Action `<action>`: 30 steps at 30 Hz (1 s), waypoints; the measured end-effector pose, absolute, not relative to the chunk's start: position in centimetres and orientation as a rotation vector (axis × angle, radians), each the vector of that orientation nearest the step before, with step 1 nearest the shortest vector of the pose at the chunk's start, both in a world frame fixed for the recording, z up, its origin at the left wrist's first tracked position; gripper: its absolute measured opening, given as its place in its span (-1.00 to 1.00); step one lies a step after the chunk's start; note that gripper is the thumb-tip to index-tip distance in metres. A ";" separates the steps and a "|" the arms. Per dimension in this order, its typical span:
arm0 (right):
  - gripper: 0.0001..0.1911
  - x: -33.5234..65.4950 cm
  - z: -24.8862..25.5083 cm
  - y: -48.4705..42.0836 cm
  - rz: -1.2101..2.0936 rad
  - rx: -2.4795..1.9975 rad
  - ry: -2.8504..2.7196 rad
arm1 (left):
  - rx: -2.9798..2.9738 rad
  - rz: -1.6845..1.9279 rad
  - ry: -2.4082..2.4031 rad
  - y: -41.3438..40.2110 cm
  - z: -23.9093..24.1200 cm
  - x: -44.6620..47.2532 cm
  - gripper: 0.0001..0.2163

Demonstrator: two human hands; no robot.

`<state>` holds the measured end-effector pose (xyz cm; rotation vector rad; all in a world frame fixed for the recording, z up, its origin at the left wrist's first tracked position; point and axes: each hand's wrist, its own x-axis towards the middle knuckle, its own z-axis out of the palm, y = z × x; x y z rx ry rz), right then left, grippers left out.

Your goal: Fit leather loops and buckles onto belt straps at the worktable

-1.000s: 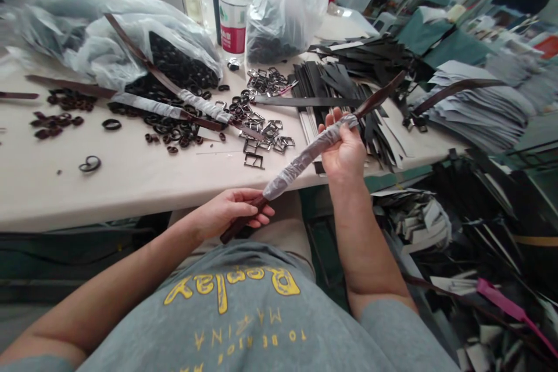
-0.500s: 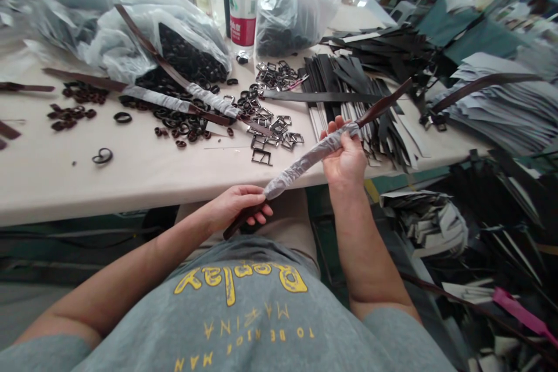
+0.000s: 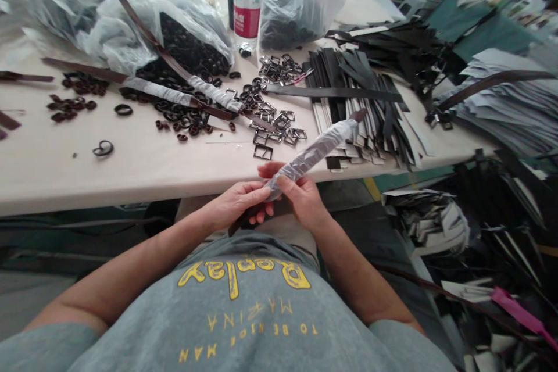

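One wrapped strap (image 3: 317, 154), pinched near its lower end by your left hand (image 3: 242, 202) and right hand (image 3: 304, 197). On your worktop (image 3: 174, 171): metal buckles (image 3: 281, 123), black strips (image 3: 326, 70).

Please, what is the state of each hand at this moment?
Left hand: closed, holding the wrapped strap.
Right hand: closed, holding the same wrapped strap.

Left hand (image 3: 239, 202) and right hand (image 3: 304, 197) grip a wrapped strap (image 3: 320, 150) — buckles (image 3: 281, 122) beyond.
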<state>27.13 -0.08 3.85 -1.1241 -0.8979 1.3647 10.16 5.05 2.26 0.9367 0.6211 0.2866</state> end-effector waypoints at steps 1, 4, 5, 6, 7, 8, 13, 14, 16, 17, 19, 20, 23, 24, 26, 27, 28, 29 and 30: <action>-0.61 26.5 3.6 -0.5 1.411 -1.147 -0.882 | 0.937 0.272 0.601 4.9 2.3 10.0 -0.62; -0.63 26.0 2.9 -0.8 1.376 -1.140 -0.749 | 0.967 0.159 0.581 4.4 2.2 9.1 -0.64; -0.65 26.1 2.8 -0.7 1.342 -1.122 -0.705 | 0.987 0.122 0.595 4.2 2.1 8.8 -0.65; -0.67 26.2 2.7 -0.5 1.319 -1.107 -0.663 | 1.008 0.097 0.616 4.0 2.0 8.4 -0.66; -0.68 26.4 2.7 -0.4 1.307 -1.095 -0.621 | 1.024 0.084 0.641 3.8 1.9 8.0 -0.66; -0.68 26.5 2.7 -0.2 1.304 -1.088 -0.579 | 1.035 0.080 0.664 3.5 1.9 7.7 -0.65; -0.67 27.2 3.2 0.7 1.268 -1.104 -0.476 | 1.029 0.079 0.672 2.8 1.9 7.0 -0.64; -0.67 27.4 3.3 0.8 1.263 -1.106 -0.475 | 1.026 0.081 0.671 2.7 1.9 6.9 -0.64; -0.66 27.6 3.4 1.1 1.251 -1.089 -0.476 | 1.021 0.078 0.676 2.8 2.0 6.8 -0.64; -0.66 27.8 3.4 1.2 1.239 -1.072 -0.479 | 1.019 0.069 0.676 2.8 2.1 6.8 -0.64; -0.64 27.9 3.4 1.2 1.209 -1.047 -0.506 | 1.017 0.049 0.666 3.0 2.2 6.7 -0.63; -0.63 28.0 3.5 1.1 1.197 -1.049 -0.537 | 1.029 0.047 0.660 3.1 2.2 6.6 -0.62; -0.57 28.6 4.0 0.6 1.226 -1.085 -0.743 | 1.104 0.141 0.656 3.6 2.2 6.9 -0.60; -0.56 28.9 4.3 0.4 1.251 -1.103 -0.857 | 1.126 0.212 0.657 3.9 2.1 7.1 -0.58; -0.54 29.6 5.1 0.2 1.315 -1.144 -1.135 | 1.121 0.375 0.623 4.8 2.0 8.0 -0.52; -0.53 30.1 5.5 0.1 1.349 -1.167 -1.283 | 1.086 0.462 0.576 5.4 1.9 8.7 -0.49; -0.53 30.5 5.9 0.0 1.388 -1.190 -1.420 | 1.033 0.540 0.512 6.0 2.0 9.4 -0.45; -0.51 30.8 6.1 0.0 1.430 -1.211 -1.539 | 0.965 0.609 0.444 6.7 2.3 10.2 -0.42; -0.49 31.1 6.2 -0.1 1.481 -1.229 -1.632 | 0.885 0.674 0.381 7.3 2.7 10.9 -0.40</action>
